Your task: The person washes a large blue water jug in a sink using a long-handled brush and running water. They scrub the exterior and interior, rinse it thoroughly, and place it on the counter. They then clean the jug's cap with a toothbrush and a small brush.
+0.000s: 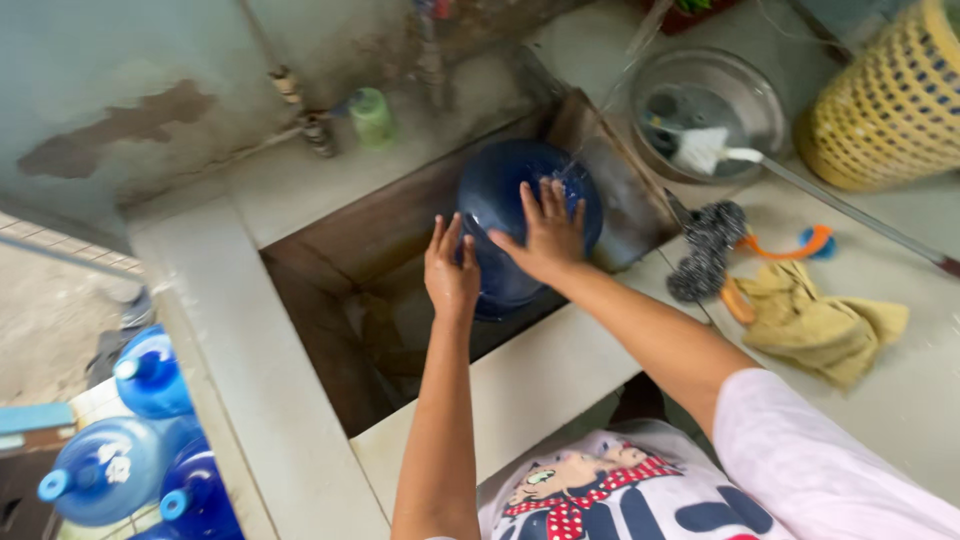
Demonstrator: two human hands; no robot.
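Where a rough, stained concrete basin [330, 270] sinks at frame centre, one rounded, glossy dark-blue plastic water jug [500, 195] lies within, left hand [451, 272] flat on its lower side, right hand [545, 235] splayed open-fingered across its dome, wiry steel scourer [708, 248] to the right.

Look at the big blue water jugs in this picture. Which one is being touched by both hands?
The dark blue jug in the stone basin: the left hand and right hand rest on it. The other jugs stand untouched on the ground, lower left.
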